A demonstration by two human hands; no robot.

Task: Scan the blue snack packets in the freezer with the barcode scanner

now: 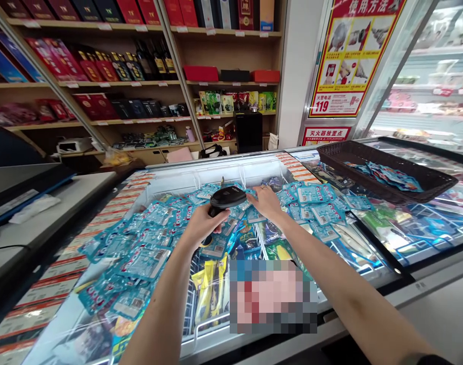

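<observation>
My left hand (pixel 203 223) is wrapped round the handle of a black barcode scanner (pixel 228 196), whose head points right. Close to that head is my right hand (pixel 267 203), with bent fingers pinching a small blue packet (pixel 255 216); the fingertips are partly hidden. Many similar blue packets (pixel 147 261) lie spread on the glass top of a chest freezer, left of my hands. Another group of blue packets (pixel 315 200) lies to the right. Barcodes show on several of them.
A dark woven basket (pixel 436 185) holding blue packets stands at the right. Beneath the glass lie yellow packages (pixel 210 286) in a white wire rack. Price labels (pixel 82 256) line the freezer's left side. Shelves (pixel 113 83) with boxes and bottles stand behind.
</observation>
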